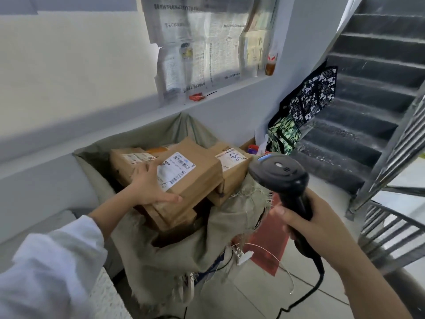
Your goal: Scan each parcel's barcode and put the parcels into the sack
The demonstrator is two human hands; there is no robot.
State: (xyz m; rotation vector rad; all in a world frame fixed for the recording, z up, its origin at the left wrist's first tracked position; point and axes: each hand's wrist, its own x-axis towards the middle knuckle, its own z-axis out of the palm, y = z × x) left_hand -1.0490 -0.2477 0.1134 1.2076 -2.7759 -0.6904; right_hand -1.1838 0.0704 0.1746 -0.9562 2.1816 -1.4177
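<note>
A grey-green woven sack [165, 256] stands open in the middle, piled with brown cardboard parcels. My left hand [149, 183] holds the topmost parcel [195, 178] by its near left corner, thumb along its front edge; its white barcode label faces up. Two more labelled parcels lie behind it, one at the left [125, 161] and one at the right [232, 164]. My right hand [305, 224] grips the handle of a black barcode scanner [279, 174], whose head hovers just right of the sack, above its rim.
A grey wall with a ledge and taped newspapers [207, 42] runs behind the sack. Patterned bags [305, 107] lean at the foot of dark stairs [372, 93]. A metal railing [395, 180] is at the right. A red sheet [269, 245] and the scanner cable lie on the tiled floor.
</note>
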